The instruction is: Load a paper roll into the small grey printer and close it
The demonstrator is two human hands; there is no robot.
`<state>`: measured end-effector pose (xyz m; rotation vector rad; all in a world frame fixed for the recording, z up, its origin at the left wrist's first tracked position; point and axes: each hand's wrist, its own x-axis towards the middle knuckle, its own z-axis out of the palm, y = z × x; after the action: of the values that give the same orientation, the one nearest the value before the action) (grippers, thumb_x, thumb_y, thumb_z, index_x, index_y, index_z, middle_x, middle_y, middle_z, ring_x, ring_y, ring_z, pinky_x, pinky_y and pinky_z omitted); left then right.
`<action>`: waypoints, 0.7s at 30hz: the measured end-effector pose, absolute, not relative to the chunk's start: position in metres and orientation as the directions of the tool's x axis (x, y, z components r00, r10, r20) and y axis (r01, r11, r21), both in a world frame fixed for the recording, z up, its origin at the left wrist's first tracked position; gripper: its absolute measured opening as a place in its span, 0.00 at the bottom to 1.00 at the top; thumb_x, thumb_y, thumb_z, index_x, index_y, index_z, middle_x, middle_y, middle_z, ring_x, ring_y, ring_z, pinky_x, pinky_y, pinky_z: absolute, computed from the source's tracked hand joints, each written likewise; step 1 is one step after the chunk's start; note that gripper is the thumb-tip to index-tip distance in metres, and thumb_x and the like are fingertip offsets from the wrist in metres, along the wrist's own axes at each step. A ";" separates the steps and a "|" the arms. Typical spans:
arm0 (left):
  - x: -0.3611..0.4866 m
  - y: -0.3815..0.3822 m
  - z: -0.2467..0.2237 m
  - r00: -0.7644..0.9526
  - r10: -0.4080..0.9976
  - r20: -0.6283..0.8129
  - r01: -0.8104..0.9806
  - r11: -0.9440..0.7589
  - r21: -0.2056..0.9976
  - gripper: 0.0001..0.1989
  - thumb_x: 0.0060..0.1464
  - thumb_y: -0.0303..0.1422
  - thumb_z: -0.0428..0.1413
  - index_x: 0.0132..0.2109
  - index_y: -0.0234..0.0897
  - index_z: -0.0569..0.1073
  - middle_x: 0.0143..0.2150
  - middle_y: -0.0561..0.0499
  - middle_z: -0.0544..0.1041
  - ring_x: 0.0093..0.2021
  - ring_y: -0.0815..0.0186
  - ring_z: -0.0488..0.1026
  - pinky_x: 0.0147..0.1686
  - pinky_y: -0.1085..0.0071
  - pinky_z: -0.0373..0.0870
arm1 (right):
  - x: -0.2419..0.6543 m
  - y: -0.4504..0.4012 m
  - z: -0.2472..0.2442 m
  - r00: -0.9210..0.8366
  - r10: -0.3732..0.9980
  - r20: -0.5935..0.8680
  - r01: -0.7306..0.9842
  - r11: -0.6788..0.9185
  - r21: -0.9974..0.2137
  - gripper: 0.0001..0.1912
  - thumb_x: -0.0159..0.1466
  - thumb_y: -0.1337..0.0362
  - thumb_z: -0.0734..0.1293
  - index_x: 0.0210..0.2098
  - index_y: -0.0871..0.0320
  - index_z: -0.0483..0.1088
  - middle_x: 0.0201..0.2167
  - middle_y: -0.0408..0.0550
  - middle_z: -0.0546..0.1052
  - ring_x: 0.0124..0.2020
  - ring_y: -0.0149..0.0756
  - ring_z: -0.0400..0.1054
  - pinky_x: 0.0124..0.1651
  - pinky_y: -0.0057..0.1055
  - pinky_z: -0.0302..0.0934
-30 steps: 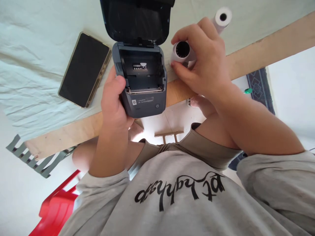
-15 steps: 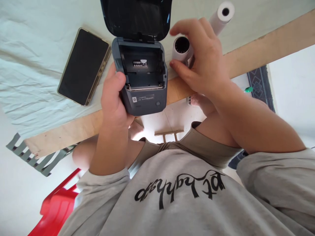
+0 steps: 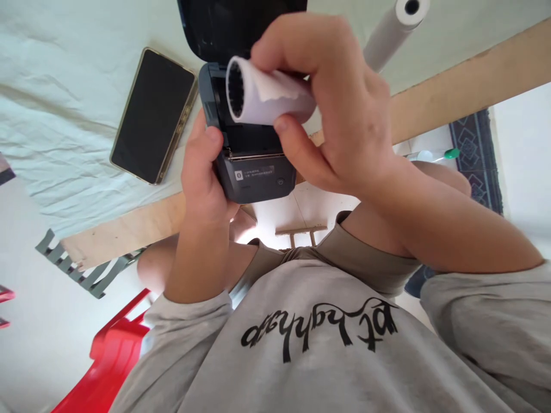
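Note:
My left hand point(image 3: 202, 166) grips the left side of a dark grey printer point(image 3: 258, 180), whose black lid point(image 3: 241, 28) stands open. Between the thumb and fingers of my right hand point(image 3: 331, 97) is a white paper roll point(image 3: 275, 100), tilted over the printer's open compartment. The roll's hollow end faces left, and a torn paper edge shows on its side. It hides much of the compartment; whether it touches the inside I cannot tell. A second white roll point(image 3: 391, 37) lies on the cloth beyond my right hand.
Left of the printer, a phone point(image 3: 154, 115) with a dark screen lies on the pale green cloth point(image 3: 69, 103). The table's wooden edge point(image 3: 129, 223) runs below my hands. A red plastic chair point(image 3: 112, 350) stands at lower left, and a patterned dark mat point(image 3: 477, 160) lies at right.
My right hand has moved left and lifted the paper roll from beside the printer to over its compartment, tipping it sideways. My left hand still holds the printer. The view has shifted slightly.

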<state>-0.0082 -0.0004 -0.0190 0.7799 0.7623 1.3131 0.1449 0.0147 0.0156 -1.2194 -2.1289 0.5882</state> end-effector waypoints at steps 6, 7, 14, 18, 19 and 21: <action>-0.009 -0.002 -0.019 0.086 0.996 -0.024 -0.567 0.069 0.821 0.12 0.50 0.38 0.50 0.39 0.37 0.70 0.30 0.53 0.73 0.45 0.68 0.73 0.50 0.71 0.69 | 0.135 0.017 0.009 -0.419 0.815 0.399 0.748 0.559 -0.357 0.18 0.59 0.63 0.55 0.49 0.53 0.58 0.46 0.35 0.69 0.45 0.27 0.66 0.48 0.33 0.59; -0.009 -0.002 -0.020 0.082 0.996 -0.019 -0.570 0.063 0.819 0.12 0.49 0.38 0.51 0.39 0.37 0.70 0.31 0.53 0.73 0.45 0.68 0.73 0.50 0.71 0.69 | 0.136 0.017 0.008 -0.426 0.804 0.415 0.751 0.570 -0.334 0.16 0.58 0.64 0.56 0.47 0.53 0.58 0.46 0.34 0.69 0.45 0.27 0.66 0.47 0.33 0.60; -0.011 -0.003 -0.019 0.087 0.995 -0.048 -0.513 0.086 0.854 0.11 0.48 0.38 0.50 0.39 0.41 0.70 0.40 0.51 0.75 0.46 0.65 0.72 0.54 0.64 0.68 | 0.143 0.021 0.002 -0.453 0.775 0.441 0.567 0.632 -0.529 0.08 0.58 0.68 0.57 0.36 0.58 0.66 0.39 0.33 0.72 0.49 0.19 0.66 0.52 0.21 0.61; -0.012 -0.005 -0.017 0.095 0.995 -0.043 -0.463 0.083 0.882 0.11 0.47 0.39 0.50 0.38 0.42 0.69 0.37 0.50 0.73 0.43 0.62 0.72 0.50 0.62 0.69 | 0.141 0.017 0.003 -0.431 0.764 0.480 0.575 0.642 -0.507 0.13 0.62 0.65 0.54 0.35 0.54 0.70 0.38 0.36 0.71 0.44 0.21 0.64 0.48 0.25 0.59; -0.011 -0.005 -0.016 0.098 0.994 -0.038 -0.454 0.079 0.888 0.10 0.48 0.39 0.50 0.37 0.42 0.68 0.34 0.50 0.72 0.41 0.62 0.72 0.48 0.62 0.69 | 0.140 0.014 0.003 -0.429 0.760 0.487 0.594 0.644 -0.482 0.15 0.62 0.63 0.53 0.35 0.53 0.70 0.37 0.38 0.70 0.42 0.22 0.63 0.47 0.27 0.58; -0.011 -0.006 -0.014 0.102 0.995 -0.018 -0.436 0.061 0.898 0.10 0.50 0.41 0.48 0.33 0.41 0.68 0.29 0.50 0.69 0.38 0.63 0.71 0.45 0.63 0.69 | 0.139 0.009 0.002 -0.450 0.742 0.497 0.627 0.659 -0.416 0.15 0.63 0.61 0.52 0.35 0.50 0.70 0.37 0.39 0.70 0.41 0.24 0.61 0.45 0.29 0.55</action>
<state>-0.0109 -0.0059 -0.0138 0.8866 0.8245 1.2923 0.1385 0.0087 0.0023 -1.0539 -2.2110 0.2248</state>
